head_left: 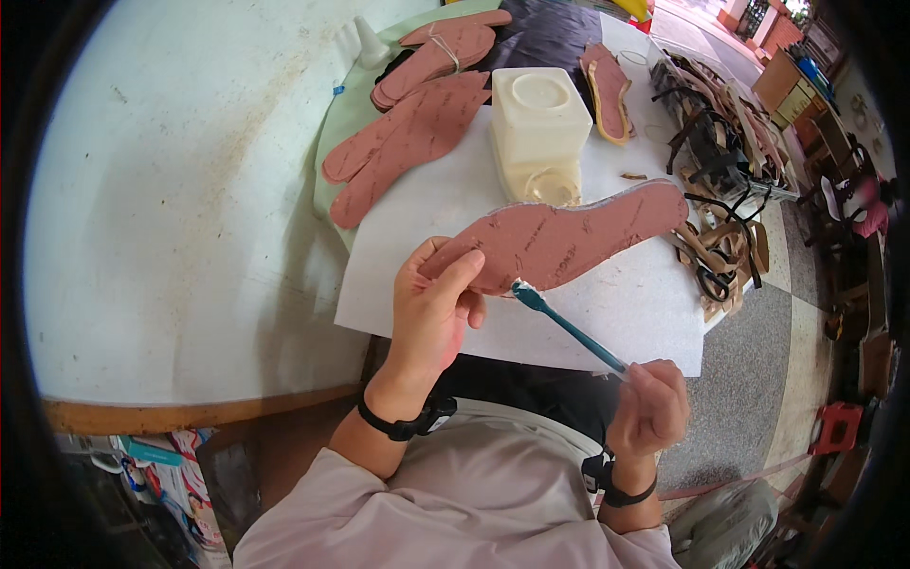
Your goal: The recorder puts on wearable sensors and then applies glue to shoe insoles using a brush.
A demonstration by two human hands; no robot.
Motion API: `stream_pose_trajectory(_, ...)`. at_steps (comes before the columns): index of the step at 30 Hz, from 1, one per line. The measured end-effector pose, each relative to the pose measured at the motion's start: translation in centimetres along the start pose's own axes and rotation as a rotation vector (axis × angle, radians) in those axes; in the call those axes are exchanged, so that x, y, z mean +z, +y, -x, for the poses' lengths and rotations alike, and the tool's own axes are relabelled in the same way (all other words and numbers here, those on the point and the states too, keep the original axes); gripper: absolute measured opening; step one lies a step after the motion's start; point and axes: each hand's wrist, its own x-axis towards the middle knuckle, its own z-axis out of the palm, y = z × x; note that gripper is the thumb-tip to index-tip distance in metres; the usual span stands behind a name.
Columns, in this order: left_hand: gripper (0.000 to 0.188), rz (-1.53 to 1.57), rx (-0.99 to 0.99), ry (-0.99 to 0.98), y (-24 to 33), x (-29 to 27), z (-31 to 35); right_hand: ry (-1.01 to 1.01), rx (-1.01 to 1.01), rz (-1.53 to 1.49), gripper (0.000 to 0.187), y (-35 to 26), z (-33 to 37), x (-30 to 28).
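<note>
Pinched between the thumb and fingers of my left hand (439, 299) is a reddish-brown insole (569, 237), held by its broad end above the white sheet. Its narrower end points to the far right, and a pale line runs along parts of its edge. My right hand (652, 403) is closed on the end of a teal toothbrush (573, 330). White paste coats the brush head, which touches the insole's near edge close to my left fingers. Just beyond the insole stands a whitish plastic container (538, 119) with a round opening low at its front, smeared with pale paste.
More reddish insoles (408, 142) lie in stacks at the far left of the white sheet (408, 275). A yellow-edged insole (609, 95) rests behind the container. Straps (725, 123) pile up at the right, some in a clear bin. A whitish panel (190, 209) fills the left side.
</note>
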Motion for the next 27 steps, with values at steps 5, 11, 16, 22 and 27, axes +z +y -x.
stream_pose_trajectory(5,0.007,0.059,-0.051,-0.019,0.3,-0.4,0.2,0.041,-0.021,0.032,0.012,1.0,0.1,-0.8)
stream_pose_trajectory(11,0.005,0.107,-0.101,-0.009,0.6,-0.6,0.4,0.156,0.065,0.069,0.02,2.4,1.4,-2.6)
stream_pose_trajectory(16,0.006,0.15,-0.125,-0.038,0.7,-1.1,0.5,0.204,0.04,0.109,0.011,3.9,1.5,-3.8)
stream_pose_trajectory(22,0.004,0.162,-0.122,-0.059,1.3,-1.4,0.7,0.344,0.1,0.064,0.01,5.1,1.6,-4.0)
stream_pose_trajectory(27,0.007,0.173,-0.129,-0.041,1.6,-1.8,0.9,0.408,0.074,0.052,0.013,6.1,1.5,-4.4)
